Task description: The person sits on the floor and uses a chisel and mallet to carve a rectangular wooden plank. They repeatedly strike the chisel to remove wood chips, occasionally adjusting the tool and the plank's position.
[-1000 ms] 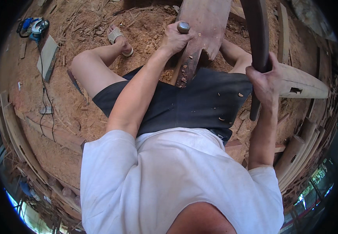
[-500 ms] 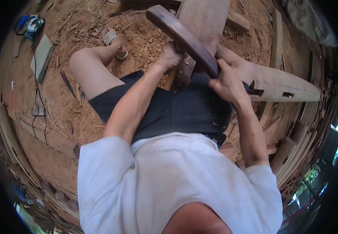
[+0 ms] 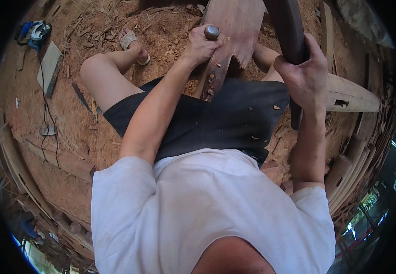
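My left hand (image 3: 200, 47) is closed around an upright chisel (image 3: 212, 32). Only the round metal-capped top of its handle shows; the blade is hidden below my fist. Under that hand lies a thick timber (image 3: 241, 23) with a cut, splintered end and loose chips on its dark side face. To the right, my right hand (image 3: 306, 80) grips a long, dark wooden mallet (image 3: 285, 23), raised and apart from the chisel. Its lower end sticks out below my wrist.
A tapered timber with a mortise slot (image 3: 353, 97) lies at right. Far left are a blue power tool (image 3: 36, 33) with a black cord and a pale board (image 3: 49, 68). Wood shavings cover the ground (image 3: 102, 27); stacked timbers (image 3: 351, 171) stand at lower right.
My right hand has lifted the mallet up and to the right, off the chisel, uncovering its capped top. My left hand has shifted slightly upward in the picture.
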`<state>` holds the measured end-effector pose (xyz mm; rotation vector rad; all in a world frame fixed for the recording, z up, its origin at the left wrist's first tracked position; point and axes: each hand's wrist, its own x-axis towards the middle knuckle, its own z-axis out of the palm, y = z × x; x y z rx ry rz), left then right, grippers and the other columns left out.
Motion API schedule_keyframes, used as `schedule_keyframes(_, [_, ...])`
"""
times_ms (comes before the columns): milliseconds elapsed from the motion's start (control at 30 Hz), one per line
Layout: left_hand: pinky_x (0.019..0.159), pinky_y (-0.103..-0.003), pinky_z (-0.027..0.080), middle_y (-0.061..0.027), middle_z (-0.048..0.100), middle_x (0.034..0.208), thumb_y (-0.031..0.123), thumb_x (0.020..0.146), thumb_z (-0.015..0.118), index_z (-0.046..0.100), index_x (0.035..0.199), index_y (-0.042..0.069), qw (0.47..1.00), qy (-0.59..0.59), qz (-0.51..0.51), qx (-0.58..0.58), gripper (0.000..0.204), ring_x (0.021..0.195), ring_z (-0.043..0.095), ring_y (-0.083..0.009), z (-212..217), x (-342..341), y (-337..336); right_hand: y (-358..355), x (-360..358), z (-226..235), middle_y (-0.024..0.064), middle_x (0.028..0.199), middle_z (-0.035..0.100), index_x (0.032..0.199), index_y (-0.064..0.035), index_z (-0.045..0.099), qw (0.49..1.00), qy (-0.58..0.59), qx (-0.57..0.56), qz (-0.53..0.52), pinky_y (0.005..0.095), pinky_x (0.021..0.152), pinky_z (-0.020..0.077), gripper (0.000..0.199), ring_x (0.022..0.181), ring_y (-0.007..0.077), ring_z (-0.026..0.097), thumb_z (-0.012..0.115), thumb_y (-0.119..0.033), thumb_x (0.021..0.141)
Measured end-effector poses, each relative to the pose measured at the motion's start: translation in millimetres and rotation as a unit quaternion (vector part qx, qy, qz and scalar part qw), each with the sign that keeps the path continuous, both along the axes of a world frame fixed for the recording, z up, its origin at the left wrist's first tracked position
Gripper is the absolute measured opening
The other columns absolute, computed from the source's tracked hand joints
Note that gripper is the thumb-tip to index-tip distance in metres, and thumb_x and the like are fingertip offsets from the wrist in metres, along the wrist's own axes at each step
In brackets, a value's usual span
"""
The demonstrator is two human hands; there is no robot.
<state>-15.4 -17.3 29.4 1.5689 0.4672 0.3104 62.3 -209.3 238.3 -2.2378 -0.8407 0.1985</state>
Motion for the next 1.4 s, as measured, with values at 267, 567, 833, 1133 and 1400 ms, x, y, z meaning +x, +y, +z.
schedule_keyframes(267, [0.079,-0.03,0.054,-0.0003,0.07,0.085,0.002,0.081,0.071,0.069,0.097,0.002,0.999,0.024,0.016,0.043,0.016,0.082,0.064,-0.0096,-1.3,-5.8,-7.5,-0.9,-14.8,-57.6,0.0223,0.079,0.071,0.114,-0.0033,0.055,0.979,0.032,-0.184,0.088,0.0511,0.08,0.0559,0.044,0.083,0.0432,0.071,0.075,-0.011,0.076])
schedule_keyframes(567, [0.071,-0.025,0.054,0.0015,0.068,0.082,0.003,0.084,0.075,0.068,0.089,0.005,0.997,-0.069,-0.005,-0.033,0.009,0.077,0.064,-0.007,-28.5,5.4,5.1,4.0,2.6,-28.9,0.0209,0.089,0.071,0.117,-0.0089,0.059,0.979,0.006,-0.203,-0.026,0.0495,0.077,0.0536,0.043,0.089,0.0416,0.071,0.072,-0.021,0.078])
schedule_keyframes(833, [0.079,-0.044,0.055,-0.0177,0.068,0.095,0.015,0.089,0.062,0.067,0.097,0.005,0.989,0.037,0.048,0.137,0.014,0.094,0.066,-0.0337,-56.2,15.1,-5.6,1.7,-5.8,-65.0,0.0287,0.095,0.065,0.127,-0.0019,0.056,0.96,0.162,-0.222,0.06,0.0513,0.08,0.0516,0.053,0.092,0.0478,0.065,0.069,-0.01,0.076])
schedule_keyframes(1133, [0.065,-0.041,0.049,-0.0106,0.062,0.077,0.027,0.081,0.079,0.066,0.084,0.01,0.955,-0.201,0.162,-0.146,0.022,0.072,0.058,-0.0217,-106.4,57.8,-30.8,-6.7,18.3,-70.8,0.0288,0.096,0.065,0.125,-0.0007,0.054,0.978,-0.076,-0.183,0.06,0.0522,0.083,0.0504,0.059,0.095,0.0484,0.063,0.077,-0.014,0.073])
schedule_keyframes(1400, [0.074,-0.04,0.049,-0.008,0.061,0.082,0.026,0.087,0.072,0.067,0.097,0.004,0.989,-0.008,0.041,0.143,0.025,0.078,0.056,-0.0198,-84.1,38.4,-27.1,-8.8,16.8,-51.6,0.0193,0.076,0.068,0.095,-0.0018,0.064,0.989,-0.056,-0.139,0.012,0.0412,0.07,0.0525,0.037,0.074,0.0369,0.069,0.075,-0.014,0.062])
